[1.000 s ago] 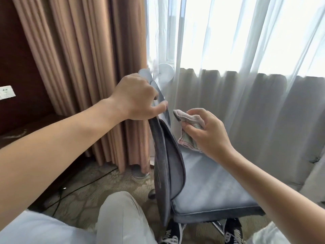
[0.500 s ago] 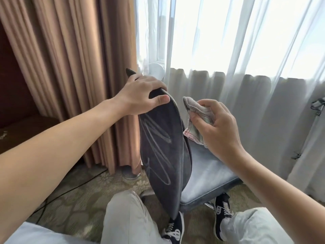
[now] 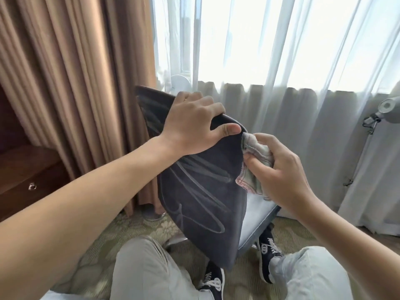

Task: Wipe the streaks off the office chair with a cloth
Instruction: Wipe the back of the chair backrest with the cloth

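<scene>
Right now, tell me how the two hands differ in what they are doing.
The left hand grips the top edge of the chair backrest, thumb on the streaked rear face; the right hand holds a bunched cloth.
The left hand sits higher, over the backrest; the right hand is lower, at the backrest's right edge.
Both have curled fingers and bare forearms.

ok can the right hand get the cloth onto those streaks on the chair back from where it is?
Probably yes. The right hand holds the cloth at the chair back edge, with the pale streaks just beside it and nothing between. The left hand grips the top, clear of them.
</scene>
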The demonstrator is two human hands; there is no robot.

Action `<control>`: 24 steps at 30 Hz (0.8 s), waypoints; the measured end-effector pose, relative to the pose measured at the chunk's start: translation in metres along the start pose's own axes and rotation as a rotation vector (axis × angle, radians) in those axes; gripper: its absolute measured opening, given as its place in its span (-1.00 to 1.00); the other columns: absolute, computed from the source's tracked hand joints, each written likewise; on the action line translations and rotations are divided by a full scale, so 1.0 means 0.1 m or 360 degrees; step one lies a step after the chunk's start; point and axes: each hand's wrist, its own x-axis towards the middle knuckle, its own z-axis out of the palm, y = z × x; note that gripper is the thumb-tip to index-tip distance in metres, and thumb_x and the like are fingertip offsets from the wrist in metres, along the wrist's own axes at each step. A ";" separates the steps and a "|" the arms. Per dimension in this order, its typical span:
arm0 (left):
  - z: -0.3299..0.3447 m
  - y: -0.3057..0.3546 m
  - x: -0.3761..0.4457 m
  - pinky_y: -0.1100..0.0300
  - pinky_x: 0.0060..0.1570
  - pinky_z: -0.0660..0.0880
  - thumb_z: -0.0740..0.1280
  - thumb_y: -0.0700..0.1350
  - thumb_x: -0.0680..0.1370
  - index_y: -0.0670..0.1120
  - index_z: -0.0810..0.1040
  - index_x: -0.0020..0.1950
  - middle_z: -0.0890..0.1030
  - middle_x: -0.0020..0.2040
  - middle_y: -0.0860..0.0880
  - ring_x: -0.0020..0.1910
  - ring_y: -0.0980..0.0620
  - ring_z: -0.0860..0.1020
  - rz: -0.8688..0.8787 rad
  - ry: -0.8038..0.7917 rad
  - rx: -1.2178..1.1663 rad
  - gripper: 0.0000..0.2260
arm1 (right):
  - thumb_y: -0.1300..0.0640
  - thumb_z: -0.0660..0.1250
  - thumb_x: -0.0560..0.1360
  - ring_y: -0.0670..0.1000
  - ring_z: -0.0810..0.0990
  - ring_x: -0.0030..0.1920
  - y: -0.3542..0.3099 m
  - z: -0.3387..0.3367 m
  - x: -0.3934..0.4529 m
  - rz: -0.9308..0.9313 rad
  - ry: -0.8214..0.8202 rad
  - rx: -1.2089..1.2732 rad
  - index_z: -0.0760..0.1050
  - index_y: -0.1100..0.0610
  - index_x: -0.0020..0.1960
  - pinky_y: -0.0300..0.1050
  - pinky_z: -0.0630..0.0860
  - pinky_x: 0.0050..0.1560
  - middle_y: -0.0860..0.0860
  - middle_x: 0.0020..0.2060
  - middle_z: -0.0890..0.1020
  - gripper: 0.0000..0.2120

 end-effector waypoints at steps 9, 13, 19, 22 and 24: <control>0.25 1.09 0.60 0.01 0.15 0.40 0.12 0.29 0.69 0.04 0.52 0.40 0.64 0.14 0.02 0.16 -0.06 0.57 0.0328 -0.0069 0.0056 -0.54 | -0.08 0.38 0.59 0.04 0.57 0.03 0.60 -0.53 -0.09 0.0362 0.0599 0.0052 0.31 0.02 0.25 -0.03 0.45 -0.01 -0.03 0.12 0.53 -0.63; 0.24 0.94 0.61 0.04 0.00 0.40 0.08 0.19 0.73 0.04 0.43 0.48 0.65 0.21 0.03 0.12 -0.08 0.62 0.0325 -0.0087 0.0075 -0.59 | -0.03 0.40 0.60 -0.31 0.45 -0.08 0.78 -0.59 -0.15 0.0313 0.0613 -0.0080 0.42 0.08 0.22 -0.54 0.34 -0.16 0.01 0.16 0.41 -0.69; -0.21 0.20 0.31 0.01 -0.03 0.38 -0.04 0.36 0.68 0.13 0.54 0.20 0.63 -0.03 0.06 -0.02 -0.07 0.55 -0.0193 -0.0523 0.0095 -0.53 | 0.00 0.45 0.58 -0.12 0.46 0.03 0.96 -0.50 -0.05 0.0226 0.0758 0.0018 0.52 0.00 0.23 -0.26 0.44 0.13 0.04 0.16 0.45 -0.74; -0.32 0.07 0.21 0.00 -0.02 0.41 -0.07 0.43 0.62 0.11 0.56 0.25 0.61 -0.08 0.05 -0.09 -0.03 0.51 -0.0285 -0.0699 0.0021 -0.41 | -0.02 0.44 0.59 -0.29 0.45 -0.02 0.98 -0.44 0.04 0.0215 0.0760 0.0059 0.55 -0.01 0.23 -0.59 0.30 0.04 0.03 0.16 0.49 -0.75; -0.26 0.17 0.21 0.03 -0.14 0.41 -0.03 0.40 0.64 0.03 0.59 0.12 0.55 -0.27 0.04 -0.22 0.02 0.52 -0.0232 -0.0622 -0.0137 -0.43 | -0.05 0.42 0.60 -0.33 0.47 0.02 0.98 -0.39 0.11 0.0202 0.0787 0.0118 0.56 -0.03 0.23 -0.51 0.37 0.08 0.01 0.15 0.51 -0.76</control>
